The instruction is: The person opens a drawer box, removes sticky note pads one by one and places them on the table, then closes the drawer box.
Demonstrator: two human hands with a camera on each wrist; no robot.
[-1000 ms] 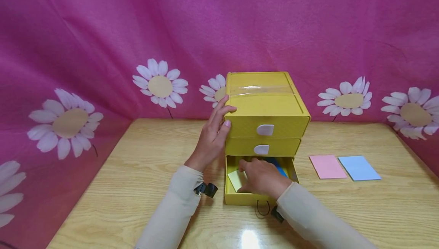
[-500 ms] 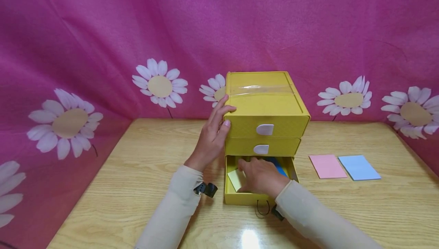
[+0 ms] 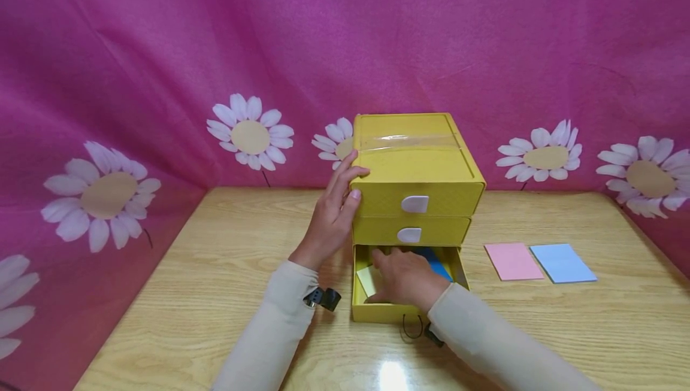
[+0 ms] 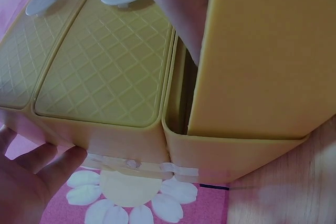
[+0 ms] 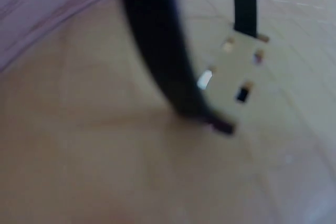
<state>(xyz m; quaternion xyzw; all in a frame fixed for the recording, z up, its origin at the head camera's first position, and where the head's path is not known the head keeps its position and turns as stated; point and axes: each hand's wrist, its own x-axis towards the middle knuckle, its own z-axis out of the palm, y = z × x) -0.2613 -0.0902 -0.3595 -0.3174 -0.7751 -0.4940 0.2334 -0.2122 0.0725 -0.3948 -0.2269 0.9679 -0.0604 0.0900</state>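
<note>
A yellow three-tier drawer box [image 3: 412,163] stands on the table with its bottom drawer [image 3: 383,314] pulled out. My left hand [image 3: 331,217] rests against the box's upper left side, fingers extended; the left wrist view shows its fingertips [image 4: 63,166] touching the side wall. My right hand [image 3: 406,277] reaches into the drawer, its thumb and fingers spread over a pale yellow sticky note pad [image 3: 366,280]. Whether it pinches the pad is hidden. Behind that hand lies a flat dark blue thing [image 3: 435,263]. The right wrist view has only the drawer front and its black loop handle [image 5: 157,45].
Right of the box, a pink sticky note pad [image 3: 514,261] and a light blue one [image 3: 563,263] lie side by side on the wooden table [image 3: 242,247]. A pink flowered cloth [image 3: 420,38] hangs behind. White tabs [image 3: 415,204] mark the upper two drawers, which are closed.
My right hand has shifted very slightly left inside the drawer, its thumb covering a little more of the pale yellow pad's near corner. My left hand holds its place on the box.
</note>
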